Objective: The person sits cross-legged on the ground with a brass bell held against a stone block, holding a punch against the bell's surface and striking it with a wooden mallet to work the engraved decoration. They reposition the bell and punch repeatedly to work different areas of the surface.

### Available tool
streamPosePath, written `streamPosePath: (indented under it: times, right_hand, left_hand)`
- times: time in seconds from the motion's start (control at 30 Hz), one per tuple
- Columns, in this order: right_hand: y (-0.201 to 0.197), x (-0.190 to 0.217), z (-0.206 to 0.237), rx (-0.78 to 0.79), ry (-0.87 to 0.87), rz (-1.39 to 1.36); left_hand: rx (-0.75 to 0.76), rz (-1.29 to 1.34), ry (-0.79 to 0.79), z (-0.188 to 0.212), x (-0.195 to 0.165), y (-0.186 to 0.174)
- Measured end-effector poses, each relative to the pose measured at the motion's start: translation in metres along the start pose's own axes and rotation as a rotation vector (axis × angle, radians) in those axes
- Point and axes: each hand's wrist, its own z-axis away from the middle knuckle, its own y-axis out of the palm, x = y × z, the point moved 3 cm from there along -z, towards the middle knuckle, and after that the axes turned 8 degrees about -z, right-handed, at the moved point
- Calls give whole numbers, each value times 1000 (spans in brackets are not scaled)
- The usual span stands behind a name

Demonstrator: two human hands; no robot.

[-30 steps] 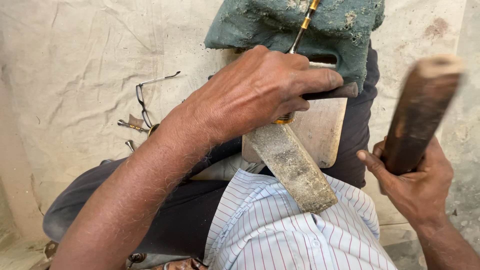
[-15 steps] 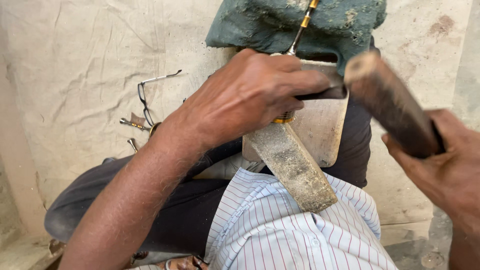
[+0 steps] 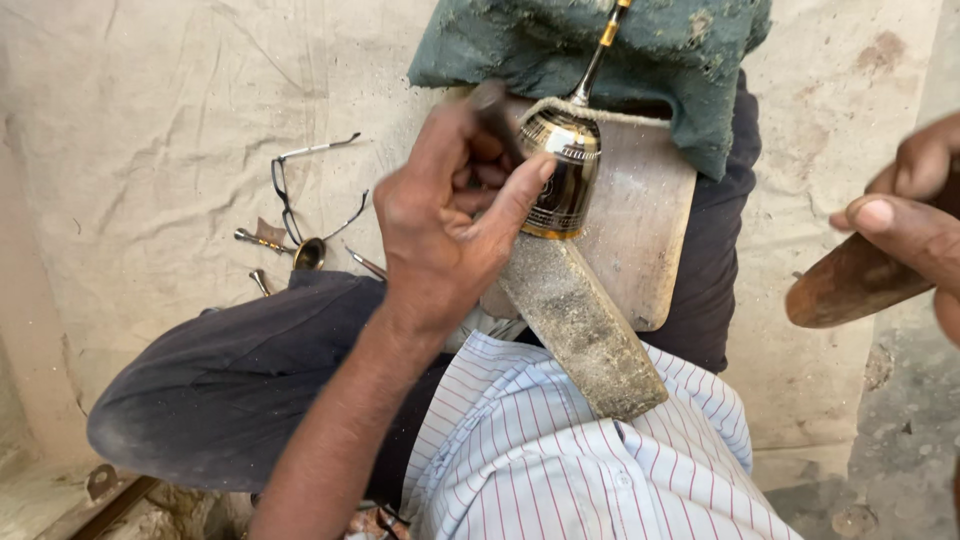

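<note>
Swung aside, right hand (image 3: 915,215) grips wooden mallet (image 3: 850,290); left hand (image 3: 450,215) pinches punch (image 3: 493,110) (on brass bell (image 3: 562,175)).

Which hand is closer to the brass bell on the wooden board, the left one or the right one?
Left. The left hand is right beside the brass bell, its thumb against the bell's side, pinching a small dark tool. The right hand is far off at the frame's right edge, gripping a wooden mallet.

Spectacles (image 3: 315,190) on cloth-covered floor (image 3: 150,100)
</note>
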Motion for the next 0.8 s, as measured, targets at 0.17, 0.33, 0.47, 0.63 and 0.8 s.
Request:
streamPosePath:
  times: [0.17,0.33,0.47,0.63,0.8]
  right_hand:
    - [-3,-21,-73,16,-161,298]
    - [-4,-44,-101,11,-211,417]
    - [-2,-34,-97,37,-235,417]
    - [3,-11,-95,22,-242,446]
    - [0,-7,-99,31,-268,448]
  left_hand:
    - [-173,117,-137,18,6,15]
    - [-233,103,-158,19,3,16]
    - [-244,68,-169,18,-1,15]
    - [-228,-119,-66,19,-9,15]
    - [-145,-164,18,11,-11,13]
